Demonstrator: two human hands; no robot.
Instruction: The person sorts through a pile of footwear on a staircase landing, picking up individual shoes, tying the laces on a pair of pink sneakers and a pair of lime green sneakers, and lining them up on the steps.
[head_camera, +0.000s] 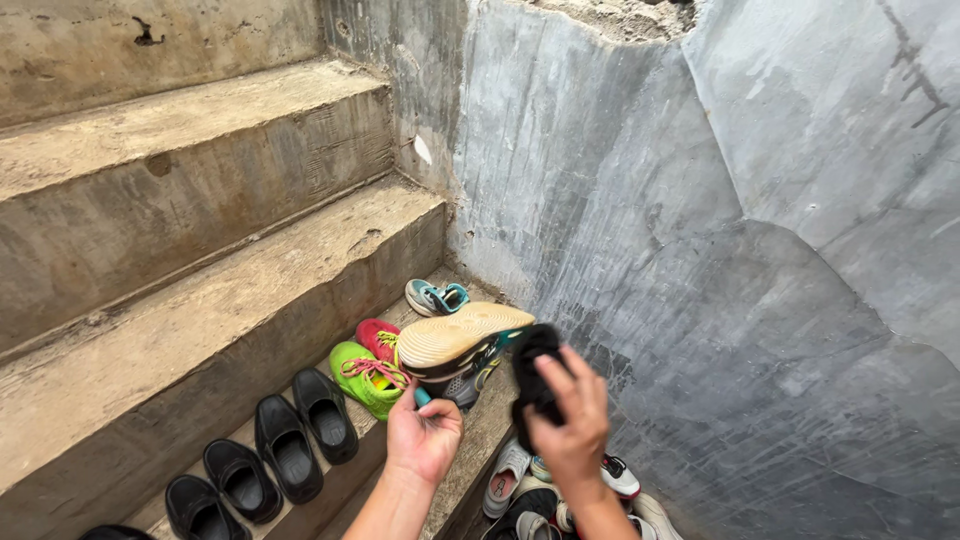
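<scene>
The left hand (424, 436) grips a dark sneaker with a tan sole (460, 345) (sole turned up) above the concrete step's (200, 320) right end; the right hand (570, 425) clutches a black cloth (535, 385) beside it.

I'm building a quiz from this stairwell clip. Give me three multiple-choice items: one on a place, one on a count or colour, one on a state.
1. Where do the black shoes stand?
A on the lowest step
B on the top step
C against the right wall

2. What colour is the sneaker with pink laces?
A blue
B bright green
C white

3. How is the shoe in the left hand turned?
A sole down
B sole up
C lying flat on a step

Key: 1 A, they line its tread. 2 B, its upper is lime. 3 B, the tan sole faces up.
</scene>
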